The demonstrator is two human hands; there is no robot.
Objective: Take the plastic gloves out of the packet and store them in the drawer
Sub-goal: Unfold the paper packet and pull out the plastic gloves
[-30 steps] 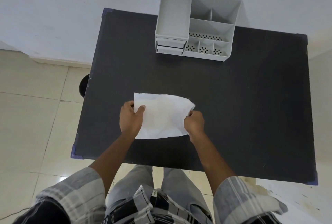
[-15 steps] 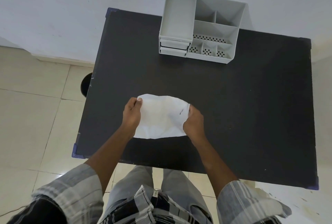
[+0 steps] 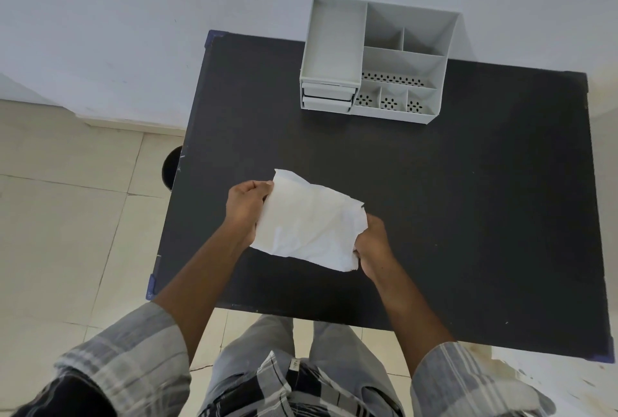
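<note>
A white, crinkled packet [image 3: 309, 222] is held flat above the near middle of the black table [image 3: 468, 216]. My left hand [image 3: 245, 206] grips its left edge near the top corner. My right hand [image 3: 373, 244] pinches its right edge lower down. The packet is tilted, its left end farther from me. No gloves show outside the packet. A grey desk organiser [image 3: 378, 62] stands at the table's far edge against the wall, with two small shut drawers [image 3: 327, 97] stacked at its front left.
The organiser has an open tray on top of the drawers and several open compartments on the right. A dark round object [image 3: 170, 165] sits on the tiled floor by the table's left edge. My legs are under the near edge.
Both hands have lifted and turned the packet; my left hand moved up to its top-left corner, my right hand slid down its right edge. The packet now lies slanted.
</note>
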